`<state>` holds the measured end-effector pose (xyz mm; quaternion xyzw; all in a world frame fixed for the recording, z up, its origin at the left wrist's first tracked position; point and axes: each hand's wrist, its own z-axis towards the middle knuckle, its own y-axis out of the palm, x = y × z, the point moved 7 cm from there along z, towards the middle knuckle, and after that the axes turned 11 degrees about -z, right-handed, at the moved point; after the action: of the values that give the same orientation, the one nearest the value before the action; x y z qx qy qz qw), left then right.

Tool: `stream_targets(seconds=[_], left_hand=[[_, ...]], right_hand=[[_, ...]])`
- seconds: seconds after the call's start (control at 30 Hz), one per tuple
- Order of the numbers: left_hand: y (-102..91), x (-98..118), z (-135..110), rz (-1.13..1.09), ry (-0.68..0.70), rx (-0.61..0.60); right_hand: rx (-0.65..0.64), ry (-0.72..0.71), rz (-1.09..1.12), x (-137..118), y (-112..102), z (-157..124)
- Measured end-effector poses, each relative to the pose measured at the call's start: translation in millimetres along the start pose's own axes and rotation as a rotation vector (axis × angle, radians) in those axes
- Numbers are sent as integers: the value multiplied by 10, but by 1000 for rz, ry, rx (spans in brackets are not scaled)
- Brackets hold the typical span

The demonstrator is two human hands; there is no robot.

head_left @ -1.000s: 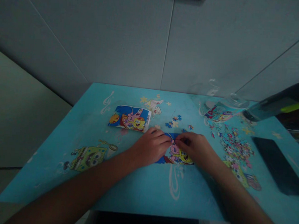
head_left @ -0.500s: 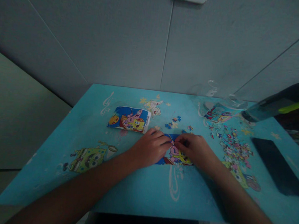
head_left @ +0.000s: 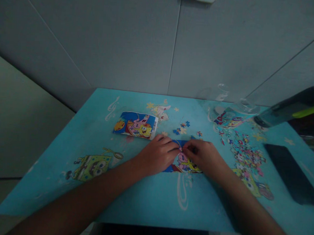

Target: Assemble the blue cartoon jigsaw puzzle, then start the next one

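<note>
Fingers of the right hand (head_left: 203, 151) are pinched together at the puzzle (head_left: 183, 161), mid-table (head_left: 142, 201), with the left hand (head_left: 159, 155) laid there, grip unclear; no shift noted, work judged ongoing at one spot.

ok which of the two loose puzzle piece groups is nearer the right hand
The small, mostly blue group just beyond the right hand; the other, a larger multicoloured spread, lies farther to the right, beside the dark flat rectangle.
</note>
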<state>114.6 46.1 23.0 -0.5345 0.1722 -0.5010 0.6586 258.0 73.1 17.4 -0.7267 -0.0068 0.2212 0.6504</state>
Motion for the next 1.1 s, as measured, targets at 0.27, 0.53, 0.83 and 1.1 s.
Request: stream_targets(seconds=[0.27,0.53,0.83,1.1], left_hand=[[6,-5,0,-9,1,8],[6,-11,2,-9,-6,7],[0,35,24,20,6,-32],[-21,63,33,66,2,-73]], right_hand=[[12,-14,-8,14,5,-9],[-28,-180,-199,-159,-37,-88],[-55,-191,-212,-213,-87,-166],[207,61,-99,323,-392,-47]])
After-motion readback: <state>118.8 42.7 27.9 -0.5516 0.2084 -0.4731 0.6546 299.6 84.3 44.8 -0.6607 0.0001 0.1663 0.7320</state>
